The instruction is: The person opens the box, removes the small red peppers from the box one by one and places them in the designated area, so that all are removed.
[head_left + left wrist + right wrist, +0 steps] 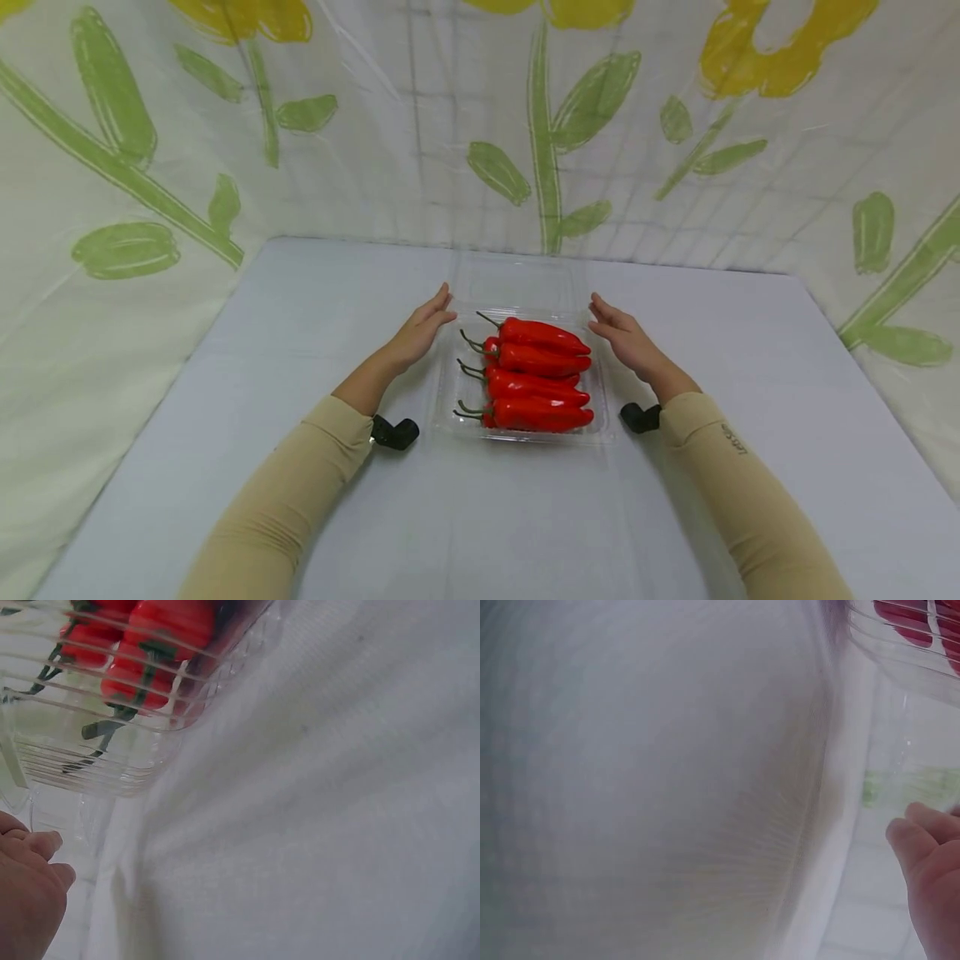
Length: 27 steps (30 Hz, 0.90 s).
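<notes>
A clear plastic clamshell box lies on the table with its lid tipped back on the far side. Several red peppers with green stems are stacked inside, stems pointing left. My left hand is beside the lid's left edge, fingers extended forward. Opposite it, at the lid's right edge, my right hand reaches in with its fingers fairly straight. In the left wrist view, the fingertips come close to the clear plastic; whether they touch it is hard to tell. The right wrist view shows similar fingers below the box's corner.
The box stands on a white-covered table. Behind it hangs a white curtain with painted yellow flowers and green leaves. A black wrist device sits at the left wrist, and another black device at the right.
</notes>
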### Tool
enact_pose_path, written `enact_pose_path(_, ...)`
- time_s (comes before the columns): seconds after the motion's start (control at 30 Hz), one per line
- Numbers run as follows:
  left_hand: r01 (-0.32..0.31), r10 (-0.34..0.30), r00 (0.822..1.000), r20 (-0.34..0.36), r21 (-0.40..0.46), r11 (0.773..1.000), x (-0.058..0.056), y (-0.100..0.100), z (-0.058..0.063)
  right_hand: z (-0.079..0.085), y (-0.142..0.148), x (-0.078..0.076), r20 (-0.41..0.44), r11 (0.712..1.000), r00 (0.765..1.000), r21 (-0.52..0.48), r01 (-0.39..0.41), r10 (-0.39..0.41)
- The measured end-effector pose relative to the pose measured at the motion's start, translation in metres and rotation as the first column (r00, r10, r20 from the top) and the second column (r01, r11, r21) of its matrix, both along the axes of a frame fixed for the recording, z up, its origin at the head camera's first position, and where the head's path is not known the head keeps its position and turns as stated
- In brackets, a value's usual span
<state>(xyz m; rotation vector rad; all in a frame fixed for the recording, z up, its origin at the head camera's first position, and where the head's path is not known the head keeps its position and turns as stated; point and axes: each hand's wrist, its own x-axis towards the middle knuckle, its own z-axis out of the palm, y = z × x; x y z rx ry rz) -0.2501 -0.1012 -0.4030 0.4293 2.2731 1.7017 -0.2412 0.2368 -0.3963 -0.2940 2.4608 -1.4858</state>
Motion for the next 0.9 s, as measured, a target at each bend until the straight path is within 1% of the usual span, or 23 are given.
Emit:
enact_pose_path(0.2, -0.014, 0.014, 1.0, 0.008, 0.015, 1.0, -0.001, 0.0, -0.002, 0.002, 0.0, -0.002, 0.008, 0.999, 1.0, 0.035, -0.007, 0.007)
enact_pose_path(0.33, -0.026, 0.025, 0.999, 0.037, 0.03, 0.999, 0.002, -0.004, 0.001, 0.004, 0.001, -0.002, 0.007, 0.995, 1.0, 0.096, -0.015, 0.014)
enact_pose_path(0.4, -0.043, 0.04, 0.997, 0.061, 0.044, 0.998, 0.008, -0.007, 0.003, 0.005, 0.001, -0.003, 0.003, 0.991, 1.0, 0.131, -0.016, 0.016)
enact_pose_path(0.5, -0.079, 0.07, 0.991, 0.111, 0.082, 0.994, 0.023, -0.01, 0.005, 0.007, 0.003, -0.003, -0.007, 0.982, 1.0, 0.189, -0.024, 0.026)
enact_pose_path(0.53, -0.097, 0.082, 0.987, 0.138, 0.109, 0.989, 0.029, -0.01, 0.006, 0.007, 0.004, -0.003, -0.01, 0.979, 0.999, 0.203, -0.029, 0.032)
enact_pose_path(0.6, -0.133, 0.096, 0.975, 0.2, 0.183, 0.974, 0.042, -0.009, 0.005, 0.009, 0.005, -0.002, -0.017, 0.969, 0.999, 0.244, -0.037, 0.043)
enact_pose_path(0.63, -0.151, 0.096, 0.968, 0.232, 0.231, 0.961, 0.048, -0.008, 0.004, 0.01, 0.006, -0.002, -0.024, 0.964, 0.998, 0.263, -0.042, 0.05)
enact_pose_path(0.7, -0.196, 0.092, 0.948, 0.305, 0.331, 0.923, 0.061, -0.003, 0.001, 0.013, 0.007, -0.002, -0.041, 0.954, 0.997, 0.297, -0.047, 0.062)
enact_pose_path(0.77, -0.233, 0.079, 0.93, 0.358, 0.41, 0.882, 0.072, 0.002, -0.002, 0.018, 0.009, -0.001, -0.061, 0.944, 0.995, 0.327, -0.053, 0.076)
enact_pose_path(0.8, -0.246, 0.076, 0.926, 0.371, 0.436, 0.865, 0.077, 0.006, -0.003, 0.02, 0.009, 0.0, -0.072, 0.941, 0.994, 0.334, -0.058, 0.087)
enact_pose_path(0.83, -0.253, 0.075, 0.925, 0.373, 0.455, 0.854, 0.081, 0.008, -0.004, 0.023, 0.009, 0.0, -0.081, 0.936, 0.992, 0.345, -0.066, 0.099)
enact_pose_path(0.87, -0.258, 0.08, 0.926, 0.37, 0.462, 0.848, 0.085, 0.012, -0.006, 0.025, 0.009, 0.001, -0.089, 0.932, 0.99, 0.354, -0.075, 0.114)
enact_pose_path(0.9, -0.257, 0.089, 0.93, 0.355, 0.462, 0.849, 0.087, 0.014, -0.008, 0.028, 0.008, 0.001, -0.096, 0.928, 0.987, 0.362, -0.087, 0.13)
